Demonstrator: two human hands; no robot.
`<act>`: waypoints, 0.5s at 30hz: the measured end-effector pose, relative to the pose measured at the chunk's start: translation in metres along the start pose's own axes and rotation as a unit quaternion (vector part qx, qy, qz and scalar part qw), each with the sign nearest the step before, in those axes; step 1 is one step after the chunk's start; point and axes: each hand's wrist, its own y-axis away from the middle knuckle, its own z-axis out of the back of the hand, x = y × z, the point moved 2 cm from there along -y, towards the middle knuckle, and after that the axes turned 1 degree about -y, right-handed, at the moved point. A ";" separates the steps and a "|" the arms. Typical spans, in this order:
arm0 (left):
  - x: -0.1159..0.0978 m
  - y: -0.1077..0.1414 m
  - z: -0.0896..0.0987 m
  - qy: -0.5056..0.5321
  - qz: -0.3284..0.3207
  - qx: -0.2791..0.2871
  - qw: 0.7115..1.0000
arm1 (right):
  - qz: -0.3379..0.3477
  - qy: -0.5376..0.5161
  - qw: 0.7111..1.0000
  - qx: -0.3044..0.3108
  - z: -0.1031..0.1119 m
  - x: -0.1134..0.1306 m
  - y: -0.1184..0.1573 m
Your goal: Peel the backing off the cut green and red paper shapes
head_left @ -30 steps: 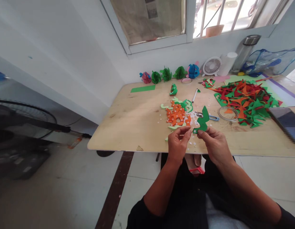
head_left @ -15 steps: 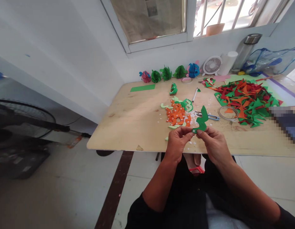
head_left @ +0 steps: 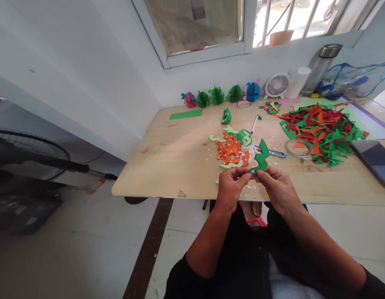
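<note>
Between my hands, over the table's front edge, is a wavy green paper cutout point(head_left: 261, 158) with a small white square near its lower end. My left hand point(head_left: 232, 186) pinches the lower left tip. My right hand point(head_left: 278, 187) grips the bottom right side between thumb and fingers. Just beyond my left hand lies a pile of orange paper cutouts point(head_left: 229, 150) dotted with white squares, with light green cutouts point(head_left: 231, 165) around it. Small white paper bits are scattered beside them. Blue-handled snips point(head_left: 278, 153) lie behind the held cutout, partly hidden by it.
On the wooden table point(head_left: 167, 166), a heap of red, orange and green scraps point(head_left: 323, 128) fills the right side, near a tape roll point(head_left: 298, 148) and a phone point(head_left: 374, 160). Folded paper figures point(head_left: 217, 96), a small fan point(head_left: 277, 85) and a bottle point(head_left: 320, 68) line the wall.
The green cutout has tilted slightly to the left, its upper tip shifting left. Both hands keep their pinch on it and have barely moved.
</note>
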 end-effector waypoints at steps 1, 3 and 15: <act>0.000 0.000 0.000 -0.003 -0.004 -0.005 1.000 | -0.001 0.002 1.000 0.003 0.000 0.000 0.000; 0.000 0.001 0.000 -0.008 -0.007 -0.010 1.000 | 0.001 0.005 1.000 0.010 -0.001 0.000 0.000; -0.001 0.001 0.003 -0.074 -0.029 -0.026 0.997 | 0.051 0.113 0.992 0.009 0.004 0.003 0.001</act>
